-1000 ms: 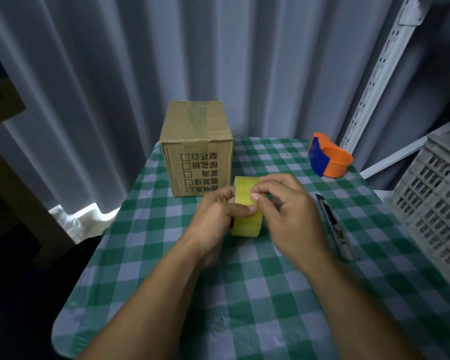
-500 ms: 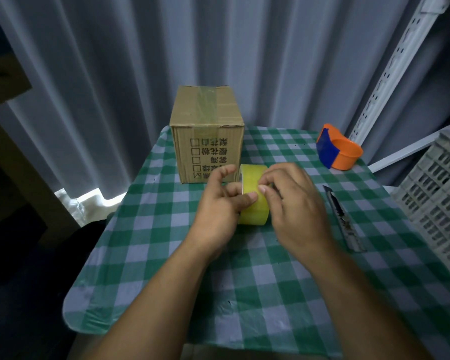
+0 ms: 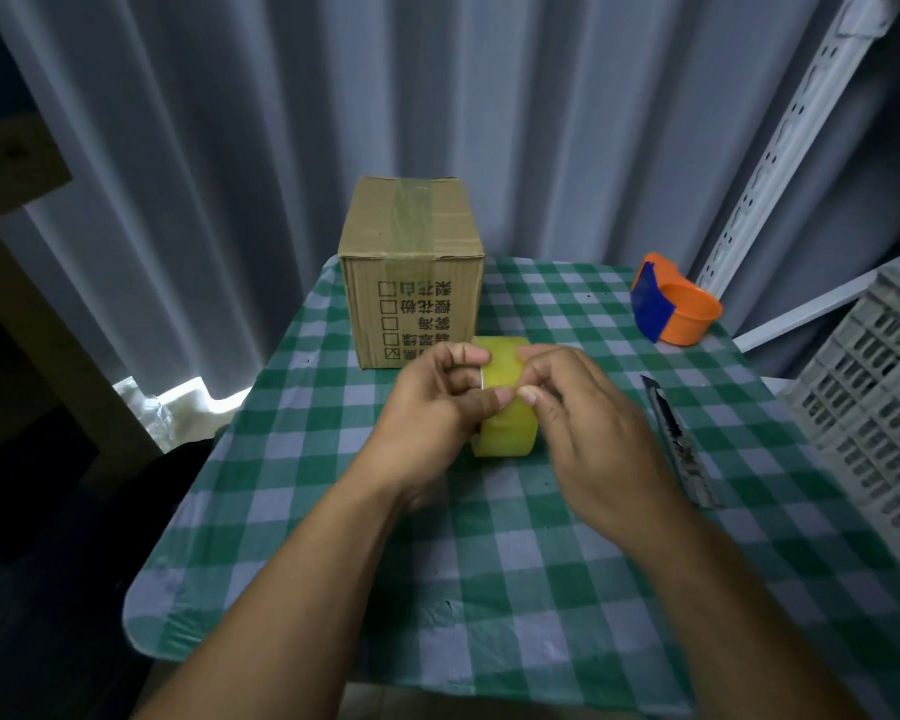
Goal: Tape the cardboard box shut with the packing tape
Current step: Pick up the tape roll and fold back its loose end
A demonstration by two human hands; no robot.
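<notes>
A brown cardboard box (image 3: 411,267) stands closed at the far edge of the table, a strip of clear tape running over its top seam. Just in front of it I hold a roll of yellowish packing tape (image 3: 505,439) on edge above the cloth. My left hand (image 3: 427,407) grips the roll from the left side. My right hand (image 3: 588,423) is on its right side, thumb and forefinger pinched at the roll's outer surface beside the left thumb. Most of the roll's core is hidden by my fingers.
A green-and-white checked cloth (image 3: 489,589) covers the small table. A utility knife (image 3: 676,439) lies to the right of my hands. An orange and blue tape dispenser (image 3: 671,309) sits at the far right. A white plastic crate (image 3: 874,407) stands off the right edge; curtains hang behind.
The view has shifted slightly. Both hands stay on the roll, with the left fingers curling over its top and the right fingertips sliding along its surface.
</notes>
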